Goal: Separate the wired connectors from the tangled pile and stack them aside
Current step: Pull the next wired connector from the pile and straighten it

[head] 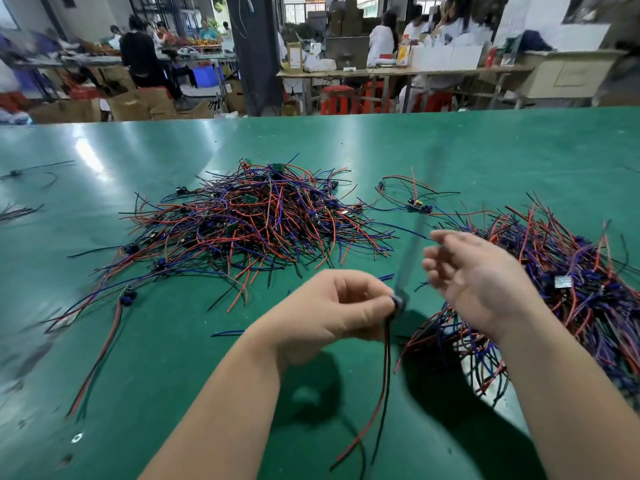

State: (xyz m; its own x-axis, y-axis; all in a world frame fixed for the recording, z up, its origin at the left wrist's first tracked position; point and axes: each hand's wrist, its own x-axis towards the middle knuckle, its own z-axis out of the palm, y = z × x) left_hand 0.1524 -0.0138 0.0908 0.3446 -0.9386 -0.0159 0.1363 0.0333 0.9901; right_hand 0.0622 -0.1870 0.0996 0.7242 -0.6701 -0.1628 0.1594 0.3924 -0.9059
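Where the tangled pile (pixel 263 216) sprawls, glossy green table (pixel 138 341), crowded workbenches (pixel 398 72) behind

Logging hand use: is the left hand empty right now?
No, the left hand pinches a connector whose red and black wires hang below it.

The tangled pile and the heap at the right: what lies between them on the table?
In the head view, a few loose wired connectors lie on green table; nearer, the right hand hovers.
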